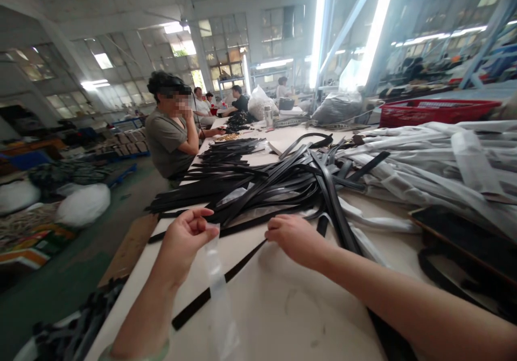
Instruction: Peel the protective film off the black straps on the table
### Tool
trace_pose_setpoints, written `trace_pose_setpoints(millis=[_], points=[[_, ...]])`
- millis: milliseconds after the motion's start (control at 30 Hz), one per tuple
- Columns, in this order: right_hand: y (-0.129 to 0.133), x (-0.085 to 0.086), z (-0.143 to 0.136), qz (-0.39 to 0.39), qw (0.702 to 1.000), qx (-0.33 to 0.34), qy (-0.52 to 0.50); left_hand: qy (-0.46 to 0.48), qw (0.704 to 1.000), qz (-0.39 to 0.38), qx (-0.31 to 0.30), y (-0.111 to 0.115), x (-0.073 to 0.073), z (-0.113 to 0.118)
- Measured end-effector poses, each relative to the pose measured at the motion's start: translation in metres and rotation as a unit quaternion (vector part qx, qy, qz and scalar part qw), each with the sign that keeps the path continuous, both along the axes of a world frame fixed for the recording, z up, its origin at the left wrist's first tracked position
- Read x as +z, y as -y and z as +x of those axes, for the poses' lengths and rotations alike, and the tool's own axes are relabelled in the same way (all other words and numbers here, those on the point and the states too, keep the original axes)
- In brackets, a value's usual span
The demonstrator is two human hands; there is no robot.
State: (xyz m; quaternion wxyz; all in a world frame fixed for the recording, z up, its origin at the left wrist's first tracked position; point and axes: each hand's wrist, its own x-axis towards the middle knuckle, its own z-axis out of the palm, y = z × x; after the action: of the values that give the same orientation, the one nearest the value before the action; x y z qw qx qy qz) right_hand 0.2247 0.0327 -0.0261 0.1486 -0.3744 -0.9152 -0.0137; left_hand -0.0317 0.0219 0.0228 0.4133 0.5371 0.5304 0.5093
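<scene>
My left hand (189, 237) pinches the top end of a narrow clear plastic sleeve (220, 296) between thumb and fingers. The sleeve hangs down over the near part of the table. My right hand (291, 237) is closed on one end of a thin black strap (246, 261). This strap slants down to the left and passes behind the sleeve, its far end showing on the other side. Just beyond both hands lies a tangled heap of black straps (278, 186). Some of them run under and past my right forearm.
White plastic-wrapped strips (424, 161) are piled at the right, with a red basket (436, 113) behind. A co-worker (172, 134) sits at the table's left side. Plastic bags (262, 102) stand farther back on the table (262, 318). White sacks (83, 205) lie on the floor.
</scene>
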Motion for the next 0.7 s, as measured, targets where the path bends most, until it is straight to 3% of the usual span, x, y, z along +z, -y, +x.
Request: trace_pose_setpoints(millis=[100, 167, 233, 300, 400, 500, 600, 700], points=[[-0.008, 0.018, 0.028, 0.108, 0.99, -0.091, -0.022, -0.024, 0.998, -0.032, -0.038, 0.001, 0.008, -0.018], [-0.015, 0.027, 0.047, 0.181, 0.972, -0.133, -0.068, -0.041, 0.986, -0.094, -0.13, 0.001, 0.009, -0.024], [-0.019, 0.03, 0.058, 0.241, 0.955, -0.129, -0.117, -0.032, 0.959, -0.166, -0.229, 0.003, 0.003, -0.02], [-0.019, 0.03, 0.06, 0.275, 0.945, -0.098, -0.148, -0.005, 0.933, -0.22, -0.285, 0.005, -0.008, -0.005], [-0.015, 0.028, 0.05, 0.284, 0.944, -0.069, -0.156, -0.026, 0.899, -0.271, -0.343, 0.01, -0.023, 0.026], [-0.01, 0.025, 0.038, 0.27, 0.947, -0.069, -0.157, -0.056, 0.863, -0.294, -0.407, 0.017, -0.029, 0.046], [-0.007, 0.024, 0.031, 0.264, 0.944, -0.077, -0.185, -0.002, 0.858, -0.303, -0.414, 0.021, -0.029, 0.051], [0.001, 0.029, 0.026, 0.249, 0.931, -0.126, -0.236, 0.027, 0.874, -0.292, -0.387, 0.018, -0.031, 0.048]])
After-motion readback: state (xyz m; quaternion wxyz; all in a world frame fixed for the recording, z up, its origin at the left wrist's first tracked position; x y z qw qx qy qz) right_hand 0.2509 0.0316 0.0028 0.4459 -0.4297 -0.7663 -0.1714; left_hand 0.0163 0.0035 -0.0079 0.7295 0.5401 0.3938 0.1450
